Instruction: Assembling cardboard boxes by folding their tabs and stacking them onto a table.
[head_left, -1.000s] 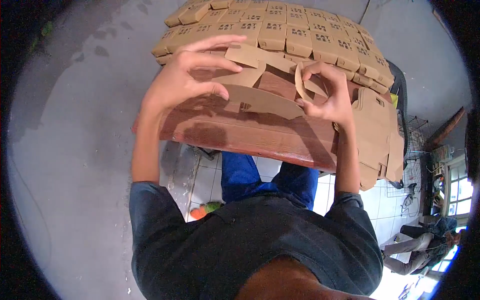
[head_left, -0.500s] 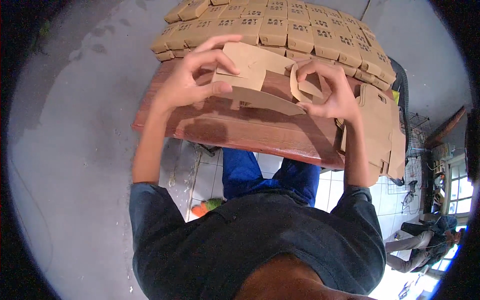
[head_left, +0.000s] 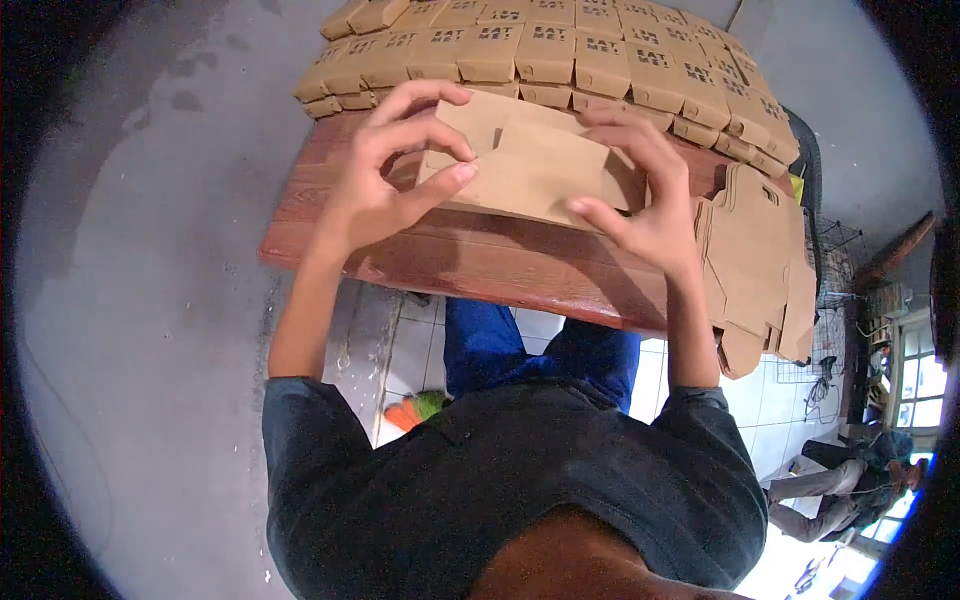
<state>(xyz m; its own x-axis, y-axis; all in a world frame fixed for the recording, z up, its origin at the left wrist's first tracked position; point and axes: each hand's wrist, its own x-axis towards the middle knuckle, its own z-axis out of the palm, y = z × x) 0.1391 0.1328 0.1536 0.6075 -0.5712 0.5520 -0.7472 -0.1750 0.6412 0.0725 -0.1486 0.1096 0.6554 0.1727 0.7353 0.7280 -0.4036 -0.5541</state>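
Observation:
A partly folded brown cardboard box (head_left: pixel 545 175) is between my hands above the near part of the wooden table. My left hand (head_left: pixel 382 170) is closed round its left end, with the thumb on the near side and the fingers curled over the end. At the right end, my right hand (head_left: pixel 655 200) grips the box, thumb against the near wall and fingers reaching over the far edge. Panels stand up along the long sides of the box. Its underside is hidden.
Closed brown boxes (head_left: pixel 545 58) with dark print stand stacked in rows along the far side of the reddish wooden table (head_left: pixel 480 262). Flat unfolded cardboard blanks (head_left: pixel 755 250) lie at the table's right edge. A wire rack (head_left: pixel 835 260) and another person (head_left: pixel 850 490) are farther right.
The near panel, which hung low, now stands up along the box's near side. My right hand has let go of the curled end flap and spread round the right end.

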